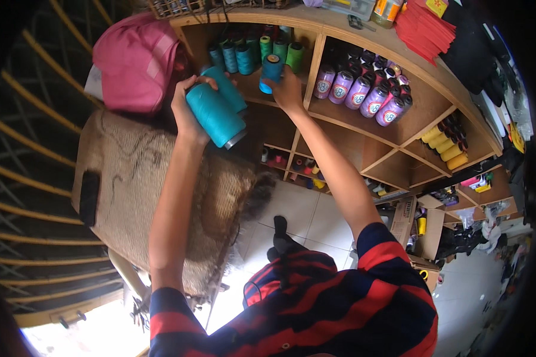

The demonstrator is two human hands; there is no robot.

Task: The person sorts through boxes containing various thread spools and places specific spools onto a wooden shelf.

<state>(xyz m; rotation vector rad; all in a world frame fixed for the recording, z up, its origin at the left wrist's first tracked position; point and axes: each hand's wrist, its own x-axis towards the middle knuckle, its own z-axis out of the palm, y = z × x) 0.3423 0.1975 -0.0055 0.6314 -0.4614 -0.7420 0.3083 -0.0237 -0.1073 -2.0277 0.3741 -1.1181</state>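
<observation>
Two teal thread spools (215, 114) are gripped together in my left hand (187, 113), tilted in front of the shelf. The second teal spool (227, 88) lies behind the nearer one. My right hand (289, 90) is closed around a blue thread spool (271, 72), held upright at the mouth of the upper left compartment. Behind it, several blue spools (244, 59) and green spools (294, 56) stand in rows in that compartment. The fingers of my left hand are partly hidden behind the spools.
A wooden shelf (315, 65) holds purple spools (358, 92) in its right compartment and yellow spools (449, 149) beyond. On the left are a pink bag (138, 62) and a fur-covered seat (143, 178). Red sheets (423, 30) lie on the shelf top; an open carton (432, 229) stands at right.
</observation>
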